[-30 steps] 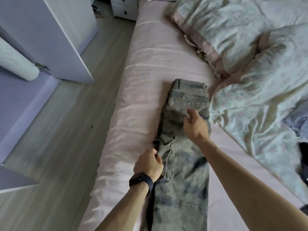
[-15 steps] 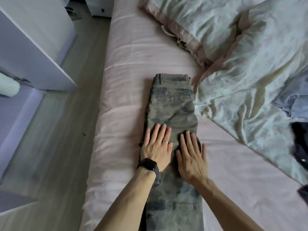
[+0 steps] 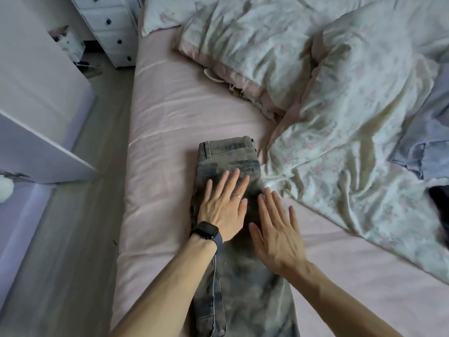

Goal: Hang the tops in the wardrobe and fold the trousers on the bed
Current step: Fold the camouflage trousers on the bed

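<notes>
The pink-sheeted bed (image 3: 184, 113) carries a rumpled floral duvet (image 3: 340, 117); beside it the camouflage trousers (image 3: 233, 276) lie lengthwise. Left hand (image 3: 222, 207) and right hand (image 3: 277, 235) press flat on them, fingers straight.

Room to my left.
Grey wood-look floor (image 3: 73, 251); white chest of drawers (image 3: 114, 32) with dark knobs at its far end.

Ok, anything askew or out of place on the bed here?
Nothing stands out. The trousers lie straight along the bed edge under the flat left hand and right hand. The duvet is rumpled, and a striped blue garment lies crumpled on it.
</notes>
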`<state>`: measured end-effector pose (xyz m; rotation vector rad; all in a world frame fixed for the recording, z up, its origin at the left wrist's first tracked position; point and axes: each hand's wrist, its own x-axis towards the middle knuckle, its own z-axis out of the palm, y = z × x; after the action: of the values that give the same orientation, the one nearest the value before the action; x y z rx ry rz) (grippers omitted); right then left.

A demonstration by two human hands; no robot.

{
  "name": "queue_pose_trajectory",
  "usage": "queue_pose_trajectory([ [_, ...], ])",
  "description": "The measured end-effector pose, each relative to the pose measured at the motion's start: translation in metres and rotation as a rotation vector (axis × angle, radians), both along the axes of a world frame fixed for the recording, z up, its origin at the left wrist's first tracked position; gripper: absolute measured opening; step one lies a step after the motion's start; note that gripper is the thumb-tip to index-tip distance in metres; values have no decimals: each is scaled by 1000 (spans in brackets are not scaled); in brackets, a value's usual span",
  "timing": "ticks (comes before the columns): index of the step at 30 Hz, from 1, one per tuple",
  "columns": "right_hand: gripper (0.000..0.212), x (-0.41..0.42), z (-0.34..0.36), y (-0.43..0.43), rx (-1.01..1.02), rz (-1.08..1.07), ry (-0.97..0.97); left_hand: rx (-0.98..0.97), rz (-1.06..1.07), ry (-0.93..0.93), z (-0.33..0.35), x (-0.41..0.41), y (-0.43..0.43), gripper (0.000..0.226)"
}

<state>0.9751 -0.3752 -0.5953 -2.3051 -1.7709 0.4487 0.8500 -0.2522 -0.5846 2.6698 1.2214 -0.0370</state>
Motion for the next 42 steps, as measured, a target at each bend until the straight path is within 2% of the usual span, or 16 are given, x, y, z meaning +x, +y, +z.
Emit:
queue_pose_trajectory([
  [4,76,4,-24,12,-19,35,-14,-42,-35,175,-19,14,62,55],
  [7,72,0,-49,-9,-9,16,-42,-153,52,263,-38,14,88,52],
  [13,72,0,-70,-40,70,-11,-40,-193,183,279,-35,44,89,58],
  [15,73,-3,-68,-45,87,-52,29,-103,197,153,-23,54,79,62],
  [18,80,-5,-63,-43,135,-145,147,-29,274,-207,-1,71,98,57],
  [20,89,-3,-60,-37,152,-195,182,-181,302,-198,6,89,123,56],
  [23,99,2,-54,-30,106,-268,282,-392,282,37,8,106,143,58],
  [26,79,1,-49,-29,29,-286,349,-515,361,41,7,108,151,59],
  [28,70,2,-49,-31,23,-288,375,-364,350,-22,3,108,151,41],
  [30,66,3,-50,-35,61,-300,425,-101,305,-65,-4,109,143,26],
  [33,73,5,-58,-35,141,-272,373,168,248,-19,-23,103,126,37],
  [35,83,1,-59,-36,200,-262,279,260,246,-80,-27,96,112,47],
  [37,87,-5,-61,-36,216,-281,160,306,233,-237,-23,89,95,55],
  [38,86,-10,-60,-41,216,-292,113,317,156,-275,-24,83,80,58],
  [40,81,-26,-54,-57,261,-238,60,286,-20,-251,-34,63,40,64],
  [42,76,-42,-49,-73,276,-89,33,173,-61,-147,-44,44,18,67],
])
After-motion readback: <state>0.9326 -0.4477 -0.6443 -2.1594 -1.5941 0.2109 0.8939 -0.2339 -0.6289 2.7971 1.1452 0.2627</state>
